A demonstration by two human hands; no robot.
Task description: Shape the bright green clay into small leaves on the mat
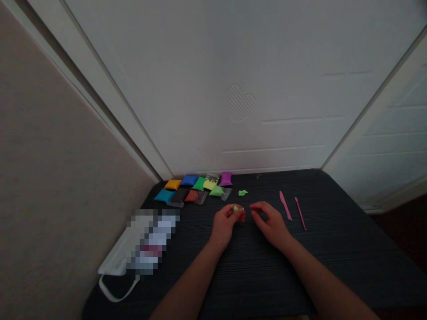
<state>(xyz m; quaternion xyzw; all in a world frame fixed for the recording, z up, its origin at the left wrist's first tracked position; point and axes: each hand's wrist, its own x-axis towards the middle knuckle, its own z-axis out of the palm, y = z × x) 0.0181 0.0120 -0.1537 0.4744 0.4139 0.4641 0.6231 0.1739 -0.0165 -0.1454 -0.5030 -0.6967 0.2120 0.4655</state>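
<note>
My left hand (227, 223) pinches a small lump of light green modelling clay (236, 208) between thumb and fingers. Just to its right, my right hand (271, 222) hovers with thumb and index finger apart and nothing visible between them. A second piece of light green clay (243, 193) lies on the dark table beyond both hands. Behind my left hand sits a clear packet with light green clay (217, 191) in it. To the right of my right hand lie a pink plastic knife (285, 205) and a thin pink modelling stick (300, 214).
Several clay packets, among them a purple one (226, 178), a blue one (189, 180) and a teal one (164, 195), lie along the back left of the dark table (340, 249). A white bag with a handle (116, 249), partly blurred out, rests at the left. A white panel (200, 89) rises behind.
</note>
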